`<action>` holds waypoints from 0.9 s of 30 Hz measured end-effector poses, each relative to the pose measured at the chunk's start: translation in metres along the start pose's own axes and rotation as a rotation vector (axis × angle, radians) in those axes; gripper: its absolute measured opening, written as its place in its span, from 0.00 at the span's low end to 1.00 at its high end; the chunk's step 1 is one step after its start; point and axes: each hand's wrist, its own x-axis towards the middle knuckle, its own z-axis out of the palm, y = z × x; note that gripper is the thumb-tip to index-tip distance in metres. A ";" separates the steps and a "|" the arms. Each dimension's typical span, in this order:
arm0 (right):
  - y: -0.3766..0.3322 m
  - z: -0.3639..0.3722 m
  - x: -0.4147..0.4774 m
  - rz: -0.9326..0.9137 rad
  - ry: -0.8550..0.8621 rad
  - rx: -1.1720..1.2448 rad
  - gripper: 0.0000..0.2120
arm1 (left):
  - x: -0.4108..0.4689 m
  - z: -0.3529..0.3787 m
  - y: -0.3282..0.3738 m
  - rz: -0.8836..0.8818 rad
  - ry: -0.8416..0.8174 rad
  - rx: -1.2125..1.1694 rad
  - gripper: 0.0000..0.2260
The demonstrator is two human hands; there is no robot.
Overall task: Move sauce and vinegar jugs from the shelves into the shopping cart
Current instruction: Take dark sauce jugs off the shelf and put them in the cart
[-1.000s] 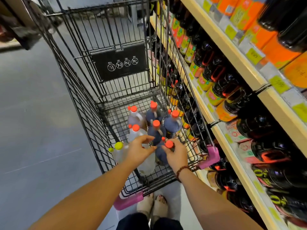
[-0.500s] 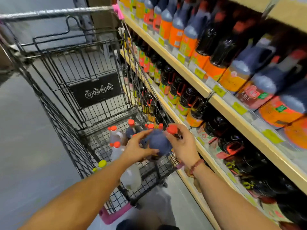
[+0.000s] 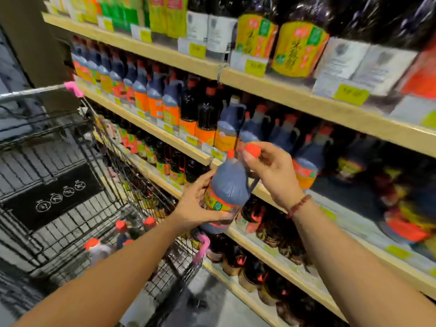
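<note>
1. Wooden store shelves (image 3: 295, 96) fill the right side and run away toward the upper left. They rise in several tiers packed with bottles. The far right is blurred.
2. A black wire shopping cart (image 3: 30, 92) stands at the left, its side close along the shelves. Pink corner guards (image 3: 73, 88) sit on its rim.
3. A row of shelf jugs (image 3: 155, 97) stands on the middle tier. They are blue-grey above, with orange labels and red tops. Darker bottles (image 3: 259, 272) line the lower tiers.
4. One blue-grey jug (image 3: 228, 185) with an orange label is held in the air, roughly upright. It is in front of the middle shelf edge and above the cart's near right corner. It rests neither on a shelf nor in the cart.
5. Several carted jugs (image 3: 99, 252) with red tops stand on the cart's floor, partly hidden behind the left forearm.
6. The left hand (image 3: 195, 206) wraps the jug's lower body over the label, fingers curled round it.
7. The right hand (image 3: 271, 175) grips the red cap (image 3: 252, 149) at the jug's top between thumb and fingertips.
8. A brown beaded bracelet (image 3: 298, 206) circles the right wrist.
9. Yellow price tags (image 3: 351, 94) dot the shelf edges.
</note>
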 end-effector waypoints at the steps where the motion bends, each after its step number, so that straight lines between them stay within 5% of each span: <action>1: -0.002 -0.016 0.000 0.007 0.010 0.014 0.07 | 0.006 0.014 0.004 0.015 0.002 0.005 0.39; 7: -0.006 -0.094 -0.013 0.047 0.124 0.062 0.10 | 0.015 0.097 0.029 0.026 0.041 -0.030 0.41; 13: 0.022 -0.167 -0.070 0.139 0.014 -0.128 0.38 | 0.026 0.177 0.043 -0.013 0.086 -0.068 0.38; 17: 0.045 -0.196 -0.113 0.212 0.021 -0.092 0.47 | 0.035 0.218 0.055 -0.039 0.101 -0.110 0.38; 27: 0.066 -0.211 -0.132 0.206 0.292 -0.097 0.45 | 0.057 0.278 0.065 -0.079 0.009 -0.104 0.32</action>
